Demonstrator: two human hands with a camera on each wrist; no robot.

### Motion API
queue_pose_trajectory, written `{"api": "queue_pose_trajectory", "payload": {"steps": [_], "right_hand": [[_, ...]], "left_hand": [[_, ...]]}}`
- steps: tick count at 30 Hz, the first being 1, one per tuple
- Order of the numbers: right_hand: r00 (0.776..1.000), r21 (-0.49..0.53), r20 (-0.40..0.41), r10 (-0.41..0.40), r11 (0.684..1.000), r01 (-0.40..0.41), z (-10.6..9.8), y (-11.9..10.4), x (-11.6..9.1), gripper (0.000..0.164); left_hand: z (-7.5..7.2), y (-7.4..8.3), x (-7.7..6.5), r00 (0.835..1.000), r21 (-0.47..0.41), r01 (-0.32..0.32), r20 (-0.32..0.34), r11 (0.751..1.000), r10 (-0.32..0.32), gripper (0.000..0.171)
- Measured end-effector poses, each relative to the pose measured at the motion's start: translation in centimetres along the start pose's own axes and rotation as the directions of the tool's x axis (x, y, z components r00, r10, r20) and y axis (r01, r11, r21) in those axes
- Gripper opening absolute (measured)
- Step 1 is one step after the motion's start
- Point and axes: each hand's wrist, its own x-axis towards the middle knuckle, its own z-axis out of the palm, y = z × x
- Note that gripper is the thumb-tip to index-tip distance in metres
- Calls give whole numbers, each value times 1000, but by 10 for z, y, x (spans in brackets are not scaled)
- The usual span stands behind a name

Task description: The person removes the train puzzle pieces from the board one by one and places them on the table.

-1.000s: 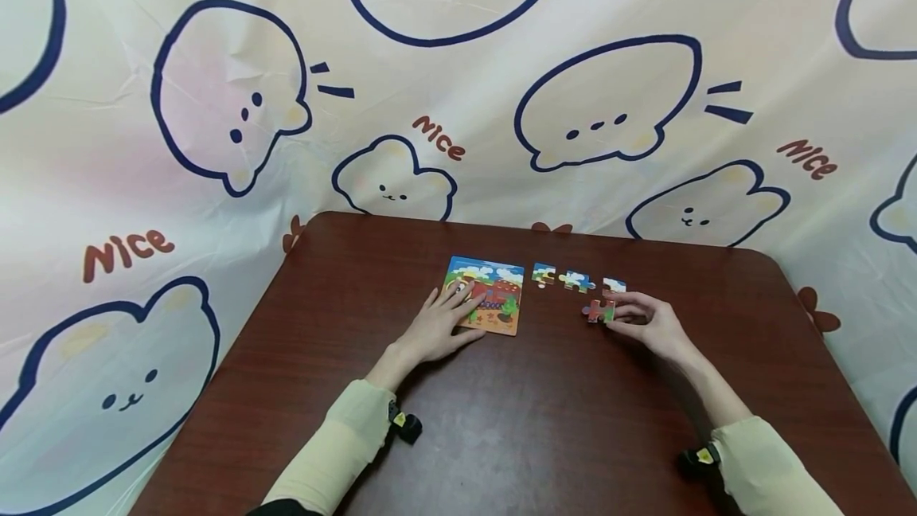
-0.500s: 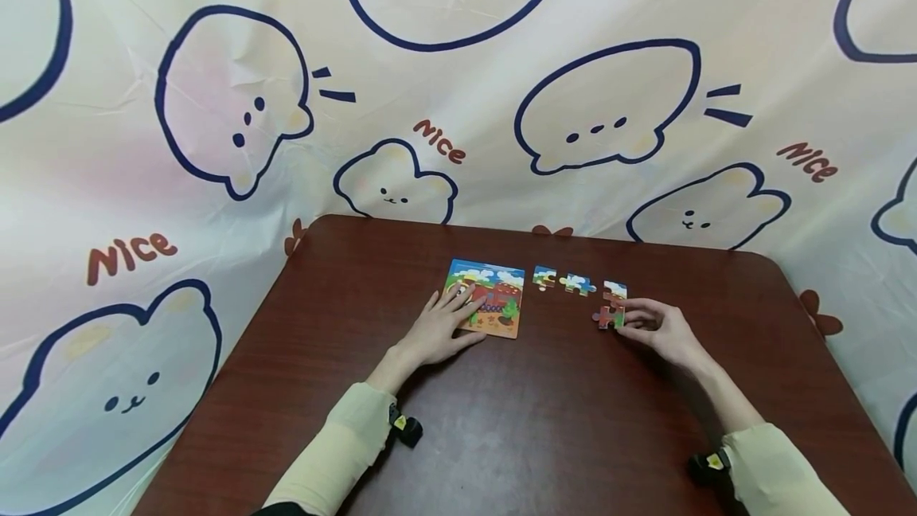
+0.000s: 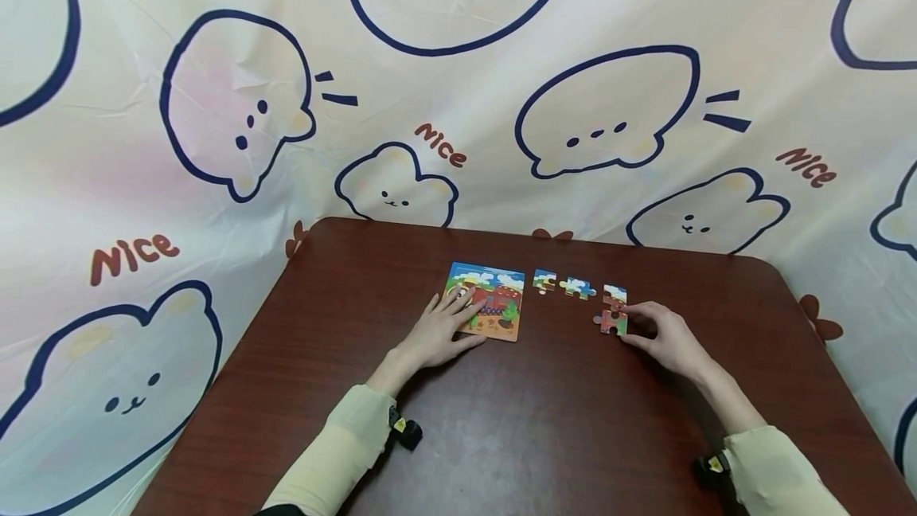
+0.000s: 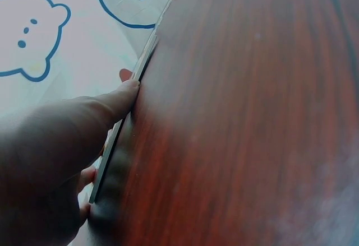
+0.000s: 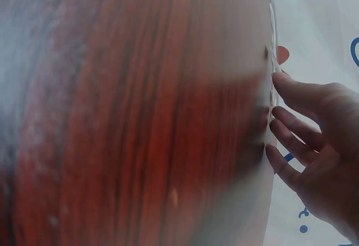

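Note:
My left hand (image 3: 437, 334) lies spread on a small picture board (image 3: 505, 305) with a farm-like scene, its thumb along the near edge. In the left wrist view that board (image 4: 115, 137) shows edge-on under the hand (image 4: 67, 139). To the right, my right hand (image 3: 669, 338) holds a red and green jigsaw piece (image 3: 612, 322) at its right side between thumb and fingers. Directly above that piece, touching or nearly so, lies a sky-topped piece (image 3: 614, 291). The right wrist view shows the right hand (image 5: 320, 134) with fingertips down at the table; the piece is barely visible there.
Two more jigsaw pieces, one beside the board (image 3: 544, 280) and a blue-and-white piece (image 3: 577, 287), lie along the same row. The dark brown table (image 3: 516, 428) reaches back to a printed cloth backdrop (image 3: 487, 102).
My right hand has moved the red and green piece right and slightly nearer, bringing it under the sky-topped piece. The thumb and index finger have spread wider. My left hand stays on the board.

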Motion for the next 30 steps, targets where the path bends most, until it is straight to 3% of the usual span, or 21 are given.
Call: {"api": "queue_pose_trajectory", "payload": {"steps": [21, 30], "right_hand": [[1000, -40, -3, -30, 999, 29, 1, -1, 0, 42], [995, 51, -93, -30, 998, 35, -1, -2, 3, 40]], "left_hand": [[-2, 3, 2, 999, 51, 25, 23, 998, -26, 73], [-3, 2, 0, 1000, 60, 27, -13, 998, -26, 74]]}}
